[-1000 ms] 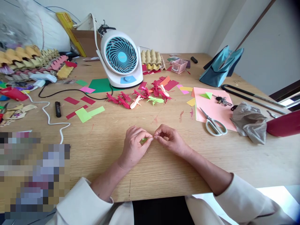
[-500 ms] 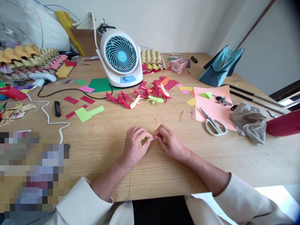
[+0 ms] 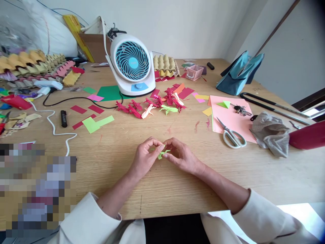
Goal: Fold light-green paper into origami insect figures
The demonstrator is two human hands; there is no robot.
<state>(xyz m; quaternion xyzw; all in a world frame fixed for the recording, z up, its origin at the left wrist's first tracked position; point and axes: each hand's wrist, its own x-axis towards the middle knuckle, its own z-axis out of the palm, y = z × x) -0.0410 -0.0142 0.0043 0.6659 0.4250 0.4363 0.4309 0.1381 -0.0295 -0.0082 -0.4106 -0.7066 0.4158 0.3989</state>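
Observation:
A small light green folded paper piece [image 3: 160, 156] shows between my two hands, low over the wooden table [image 3: 162, 196]. My left hand [image 3: 146, 154] pinches it from the left between thumb and fingers. From the right, my right hand [image 3: 182, 156] curls around its other side, with the thumb and fingertips a little apart beside the paper; whether they touch it is hard to tell. Past my hands lies a row of folded paper figures: red ones [image 3: 134, 108], pale ones [image 3: 147, 111] and a light green one [image 3: 168, 109].
A white fan [image 3: 133, 64] stands behind the figures. On the right lie scissors [image 3: 233, 137] on pink paper [image 3: 220, 118], a grey cloth [image 3: 270, 134] and a red cylinder [image 3: 307, 135]. Left are a black marker [image 3: 63, 118], green paper [image 3: 91, 124] and a white cable [image 3: 53, 127].
The green paper, mostly hidden before, now shows between my hands. My right thumb and fingertips have parted from their pinch beside my left fingertips. The view has shifted slightly.

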